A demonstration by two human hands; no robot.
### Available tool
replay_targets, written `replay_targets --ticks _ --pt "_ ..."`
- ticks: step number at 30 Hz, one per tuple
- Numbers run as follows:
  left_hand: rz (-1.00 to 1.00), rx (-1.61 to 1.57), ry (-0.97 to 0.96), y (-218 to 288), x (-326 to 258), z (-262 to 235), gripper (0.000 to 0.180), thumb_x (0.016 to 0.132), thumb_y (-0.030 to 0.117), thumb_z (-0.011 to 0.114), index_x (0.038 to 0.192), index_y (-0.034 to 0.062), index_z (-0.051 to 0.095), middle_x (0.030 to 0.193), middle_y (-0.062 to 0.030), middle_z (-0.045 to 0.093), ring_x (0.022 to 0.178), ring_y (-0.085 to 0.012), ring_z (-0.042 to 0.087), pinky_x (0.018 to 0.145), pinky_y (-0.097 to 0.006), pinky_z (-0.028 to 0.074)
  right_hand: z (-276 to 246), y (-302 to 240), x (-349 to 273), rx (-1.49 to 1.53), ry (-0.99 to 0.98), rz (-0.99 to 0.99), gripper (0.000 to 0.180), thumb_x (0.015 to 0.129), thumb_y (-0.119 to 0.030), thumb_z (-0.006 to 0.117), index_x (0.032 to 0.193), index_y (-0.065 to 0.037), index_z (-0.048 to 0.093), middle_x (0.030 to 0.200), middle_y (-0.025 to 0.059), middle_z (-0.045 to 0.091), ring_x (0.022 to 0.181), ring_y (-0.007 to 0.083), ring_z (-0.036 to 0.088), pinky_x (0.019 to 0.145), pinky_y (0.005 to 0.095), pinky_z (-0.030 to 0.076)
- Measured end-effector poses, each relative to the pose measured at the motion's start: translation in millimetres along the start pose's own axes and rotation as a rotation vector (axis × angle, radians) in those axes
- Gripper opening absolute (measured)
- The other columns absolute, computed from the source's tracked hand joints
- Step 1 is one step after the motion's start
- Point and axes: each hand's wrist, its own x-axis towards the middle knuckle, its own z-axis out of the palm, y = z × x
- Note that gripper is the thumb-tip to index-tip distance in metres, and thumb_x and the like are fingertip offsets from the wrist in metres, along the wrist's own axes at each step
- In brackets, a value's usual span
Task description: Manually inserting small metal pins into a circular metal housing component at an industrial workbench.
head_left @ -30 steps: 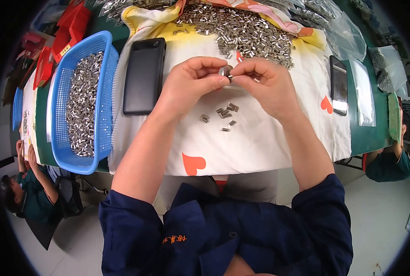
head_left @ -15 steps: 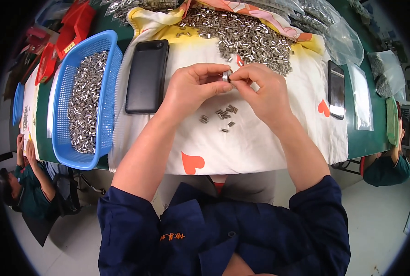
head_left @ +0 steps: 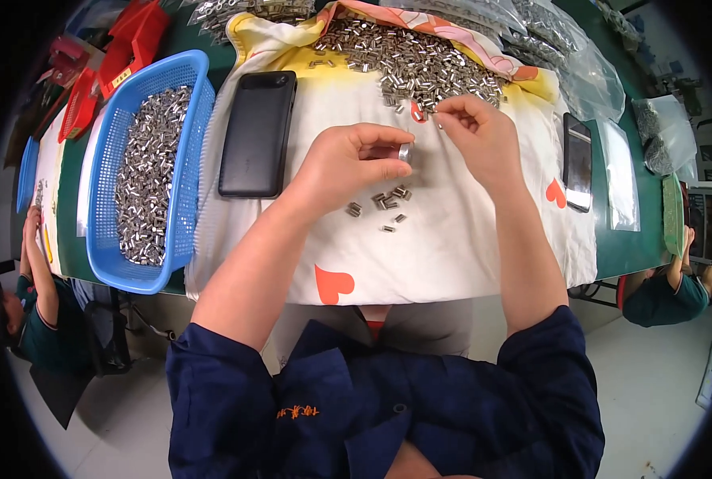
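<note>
The left hand (head_left: 352,164) pinches a small, round, silvery metal piece (head_left: 405,152) in its grip above the white cloth (head_left: 452,247), while the right hand (head_left: 482,142), thumb and forefinger nearly meeting, perhaps on something too small to tell, hovers near heaped short silvery metal cylinders (head_left: 432,70).

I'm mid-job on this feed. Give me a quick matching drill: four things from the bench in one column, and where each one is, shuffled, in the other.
1. blue basket
2. round metal piece
3. large heap of small metal cylinders
4. black flat device

A. at the far end of the white cloth
B. lying between the basket and the left hand
C. in the left hand's grip
D. beside the cloth, on its left

Pairs: 1-D, 2-C, 3-A, 4-B
</note>
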Motion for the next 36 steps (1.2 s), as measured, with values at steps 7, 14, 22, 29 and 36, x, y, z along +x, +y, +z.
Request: replay_targets --ticks 7,14,22,29,36 --pt "0.001 -0.024 0.021 -4 2 0 0.028 0.073 0.001 0.065 0.1 0.0011 0.06 0.084 -0.0002 0.06 0.075 -0.0049 0.055 0.066 -0.019 0.046 23 9 4 -0.622 0.16 -0.379 0.007 0.072 -0.008 0.059 0.078 -0.005 0.062 0.077 0.0082 0.057 0.075 0.0246 0.054 0.069 0.0336 0.043" --pt "0.008 -0.097 0.03 -3 5 -5 0.033 0.074 -0.002 0.062 0.106 -0.0006 0.056 0.094 -0.005 0.061 0.082 -0.0098 0.057 0.074 -0.022 0.047 17 8 -2 -0.65 0.128 -0.362 0.005 0.07 -0.007 0.059 0.074 -0.006 0.062 0.077 0.0079 0.056 0.078 0.0254 0.053 0.072 0.0357 0.042" --pt "-0.007 -0.181 0.078 -2 5 -7 0.033 0.074 -0.002 0.062 0.106 -0.001 0.056 0.094 -0.0062 0.06 0.082 -0.0105 0.057 0.074 -0.022 0.047 5 -19 -13 0.016 -0.024 -0.131 0.009 0.073 -0.003 0.057 0.08 -0.002 0.061 0.08 0.0087 0.06 0.069 0.0191 0.057 0.063 0.0264 0.045" --pt "0.022 -0.133 0.066 -3 5 -5 0.032 0.075 0.001 0.063 0.105 -0.0024 0.055 0.089 -0.0058 0.062 0.079 -0.0093 0.058 0.072 -0.021 0.047 11 -20 -18 -0.112 -0.001 -0.276 0.008 0.071 -0.004 0.059 0.078 -0.002 0.061 0.076 0.0085 0.06 0.069 0.0197 0.058 0.061 0.0282 0.047" --pt "0.026 -0.157 0.09 -7 4 -4 0.03 0.074 0.002 0.065 0.102 -0.0022 0.058 0.087 -0.0058 0.063 0.078 -0.0084 0.058 0.07 -0.02 0.047 14 -18 -20 -0.102 0.021 -0.265 0.008 0.071 -0.004 0.06 0.078 -0.003 0.061 0.075 0.0081 0.061 0.064 0.0185 0.058 0.058 0.0272 0.046"
